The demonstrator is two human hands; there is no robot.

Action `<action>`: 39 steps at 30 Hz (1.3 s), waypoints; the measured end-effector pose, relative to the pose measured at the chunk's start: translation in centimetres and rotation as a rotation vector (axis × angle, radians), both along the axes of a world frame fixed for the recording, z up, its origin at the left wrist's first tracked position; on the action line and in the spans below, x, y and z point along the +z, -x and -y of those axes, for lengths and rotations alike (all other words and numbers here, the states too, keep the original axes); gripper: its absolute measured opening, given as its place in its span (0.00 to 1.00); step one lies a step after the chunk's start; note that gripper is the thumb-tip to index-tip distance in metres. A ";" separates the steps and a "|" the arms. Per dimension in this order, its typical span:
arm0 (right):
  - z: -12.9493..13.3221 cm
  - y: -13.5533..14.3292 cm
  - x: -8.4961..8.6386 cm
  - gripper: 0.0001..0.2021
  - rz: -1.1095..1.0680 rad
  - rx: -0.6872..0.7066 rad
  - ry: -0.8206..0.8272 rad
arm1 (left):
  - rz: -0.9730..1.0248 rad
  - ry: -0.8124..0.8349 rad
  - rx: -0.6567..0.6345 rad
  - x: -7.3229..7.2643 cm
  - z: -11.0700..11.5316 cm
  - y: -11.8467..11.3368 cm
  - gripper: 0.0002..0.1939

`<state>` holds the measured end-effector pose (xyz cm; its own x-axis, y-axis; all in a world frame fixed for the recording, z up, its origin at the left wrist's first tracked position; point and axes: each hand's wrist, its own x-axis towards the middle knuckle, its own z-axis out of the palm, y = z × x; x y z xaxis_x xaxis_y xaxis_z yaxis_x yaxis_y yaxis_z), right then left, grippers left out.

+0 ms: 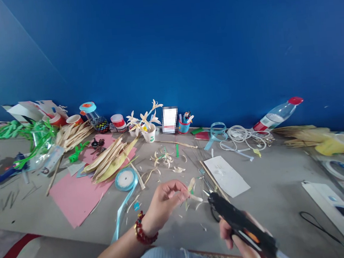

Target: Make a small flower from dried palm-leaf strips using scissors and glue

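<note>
My left hand (169, 198), with a red bead bracelet (143, 228) at the wrist, pinches a small pale husk flower (193, 191) with a bit of green at its middle. In my right hand (240, 239) is a black hot glue gun (241, 221) with an orange part on its side. Its nozzle points up and left, a short gap from the flower. Under and around both hands lie loose pale husk scraps (178, 169). Similar flowers (144, 119) stand in a white paper cup (149, 134) at the back.
Dried husks (109, 161) lie on pink paper (74, 196) beside a blue ribbon roll (126, 179). White paper (226, 175) sits right of centre. A power strip (334, 207) with black cords is at far right. A tilted bottle (278, 114) leans by the blue wall.
</note>
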<state>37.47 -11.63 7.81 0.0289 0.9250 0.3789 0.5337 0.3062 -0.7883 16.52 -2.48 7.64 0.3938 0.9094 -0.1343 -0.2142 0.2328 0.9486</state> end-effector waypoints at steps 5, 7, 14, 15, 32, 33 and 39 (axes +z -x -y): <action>-1.1 -3.1 -0.3 0.12 -0.086 -0.113 0.080 | 0.110 0.070 0.017 -0.7 0.0 0.0 0.10; -1.5 -5.3 -1.3 0.11 0.077 -0.257 0.045 | 0.132 0.077 0.027 -0.9 0.0 0.2 0.10; -0.9 -11.3 -6.2 0.19 0.745 -0.484 0.183 | 0.161 0.056 0.115 -1.5 -0.3 1.3 0.09; -0.8 -11.7 -6.8 0.18 0.760 -0.463 0.185 | 0.164 0.054 0.116 -1.5 -0.3 1.3 0.09; -4.1 1.9 -0.4 0.05 -0.169 0.053 0.084 | 0.283 0.080 0.095 -0.6 0.2 -0.1 0.06; -4.3 3.1 -0.5 0.05 -0.257 0.043 0.098 | 0.293 0.084 0.103 -0.6 0.3 -0.2 0.06; -5.0 5.8 -1.1 0.06 -0.550 -0.011 0.093 | 0.309 0.075 0.156 -1.0 0.7 -0.5 0.06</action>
